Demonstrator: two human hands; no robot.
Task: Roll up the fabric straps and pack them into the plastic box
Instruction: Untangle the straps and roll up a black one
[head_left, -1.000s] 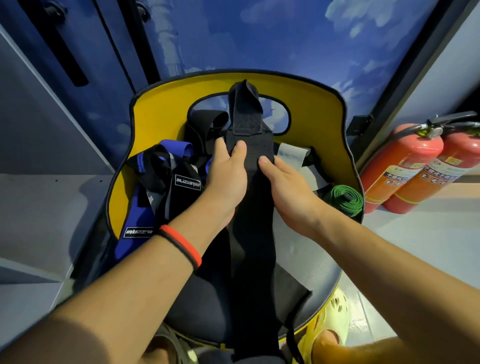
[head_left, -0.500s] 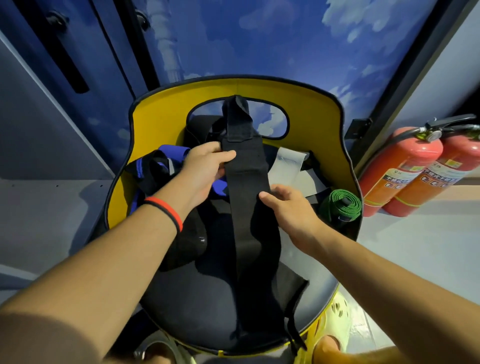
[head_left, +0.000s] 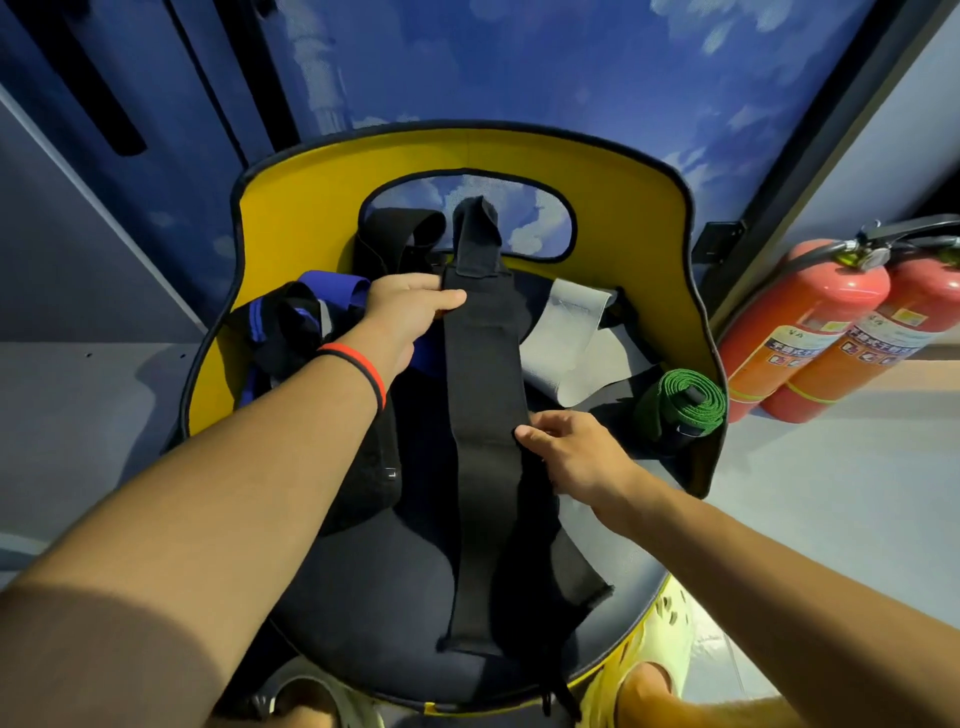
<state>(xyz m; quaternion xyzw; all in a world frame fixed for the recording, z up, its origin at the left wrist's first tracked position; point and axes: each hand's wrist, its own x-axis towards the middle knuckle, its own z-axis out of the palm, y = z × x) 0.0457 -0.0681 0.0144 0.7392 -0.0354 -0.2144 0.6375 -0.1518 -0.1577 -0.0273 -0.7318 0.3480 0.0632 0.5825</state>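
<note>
Setting: a chair (head_left: 322, 218) with a yellow backrest and a dark round seat, seen from above by the person facing it.
Black strap (head_left: 483, 395): lies flat and stretched lengthwise down the middle of the seat. Its near end sits close to the seat's front edge. Its far end stands up, folded, in the opening of the backrest.
Left arm: reaches forward from the lower left, crossing the left half of the seat, nearly straight.
Left hand (head_left: 410, 306): at the strap's far end, on its left edge, palm down. The thumb lies across the top of the fabric and the fingers curl under it, so it grasps the black strap.
Right arm: comes in from the lower right, bent slightly at the wrist.
Right hand (head_left: 576, 452): beside the strap's right edge, about halfway along it. The fingers are loosely curled, with thumb and forefinger tips at the edge. Whether they pinch the fabric or only touch it cannot be told.
Wristband (head_left: 358, 364): a red and black band on the left wrist.
Green strap (head_left: 685, 402): rolled up, at the seat's right edge.
Grey strap (head_left: 571, 338): lies loose at the back right of the seat.
Blue and black straps (head_left: 296, 322): bunched at the seat's left edge, against the backrest.
Fire extinguishers (head_left: 810, 332): two red ones on the floor right of the chair.
</note>
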